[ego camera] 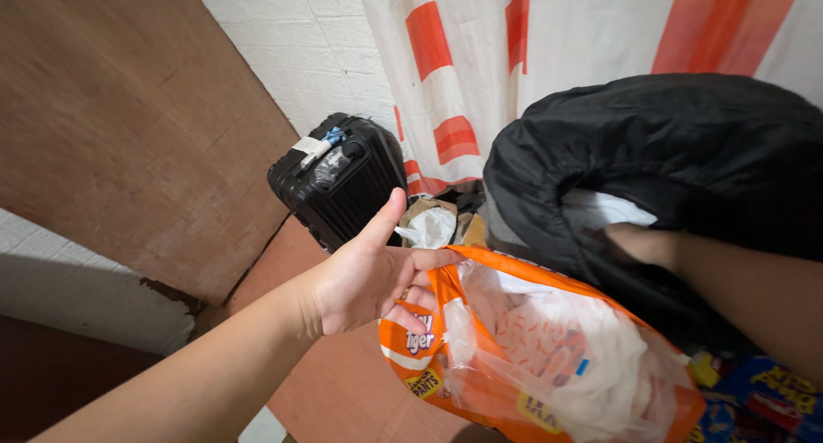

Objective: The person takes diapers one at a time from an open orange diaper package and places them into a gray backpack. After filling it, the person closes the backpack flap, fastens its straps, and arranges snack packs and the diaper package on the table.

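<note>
My left hand grips the rim of an orange plastic bag, holding it open with the thumb stuck up. White crumpled material fills the bag. My right hand reaches into the mouth of a large black bag; its fingers are hidden inside, next to something white. The black bag sits just above and behind the orange one.
A black hard-shell suitcase stands against a white brick wall. A brown board leans at left. A white curtain with orange-red blocks hangs behind. Crumpled paper and cardboard lie by the suitcase. Colourful packets lie at lower right.
</note>
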